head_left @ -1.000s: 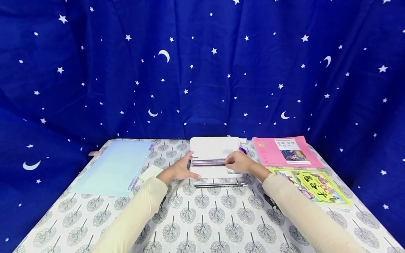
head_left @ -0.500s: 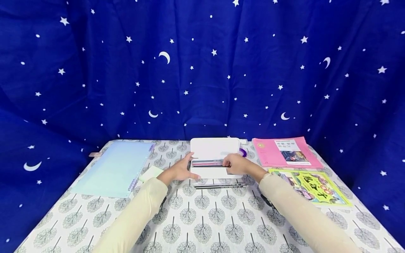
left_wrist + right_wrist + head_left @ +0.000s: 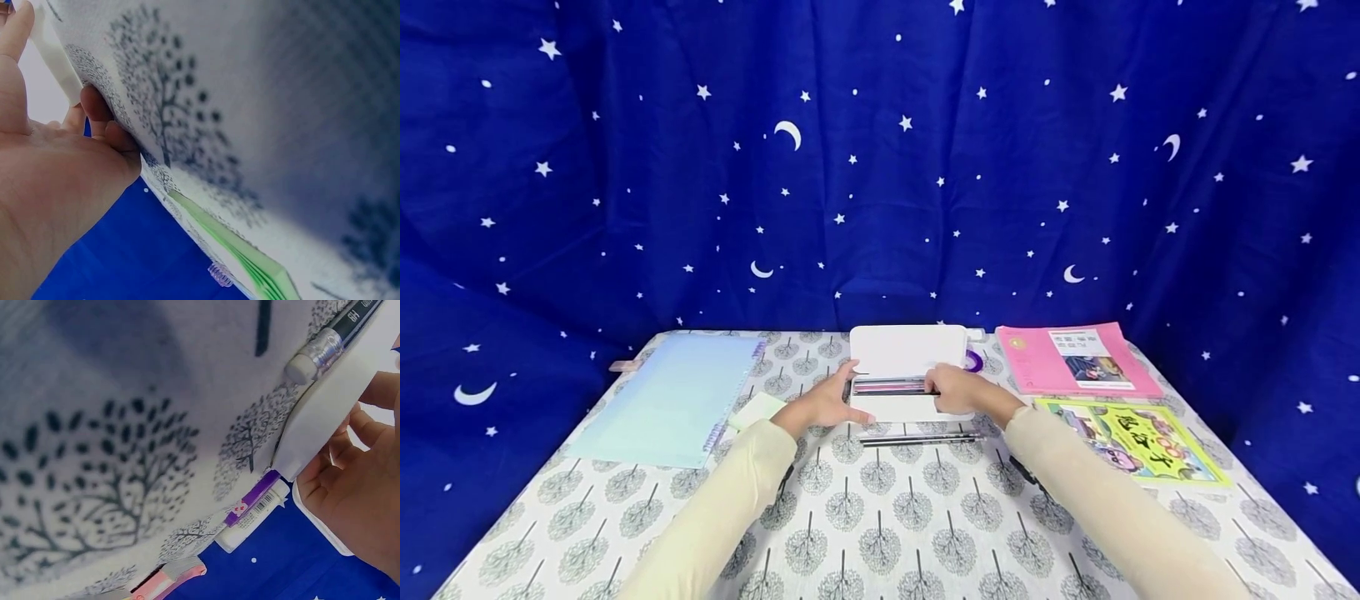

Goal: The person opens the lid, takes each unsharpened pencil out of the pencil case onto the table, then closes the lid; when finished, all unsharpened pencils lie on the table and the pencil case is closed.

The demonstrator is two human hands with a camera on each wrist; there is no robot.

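A white pencil case lies with its lid raised in the head view, several slim pencils in its tray. My left hand grips the case's left end, thumb along the front edge and fingers at the far side. Over the tray's right part, my right hand has curled fingers at the right end of a dark pencil; the fingertips are hidden. In the right wrist view those fingers bend in behind the case wall. Two dark pencils lie on the cloth in front of the case.
A blue spiral notebook and pale green sticky notes lie left. On the right are a pink book and a yellow-green book. Behind the right hand sit a purple ring and a white block with a barcode.
My right hand has moved slightly left and lower into the tray, its fingers more curled, uncovering more of the purple ring. The left hand keeps its place on the case.
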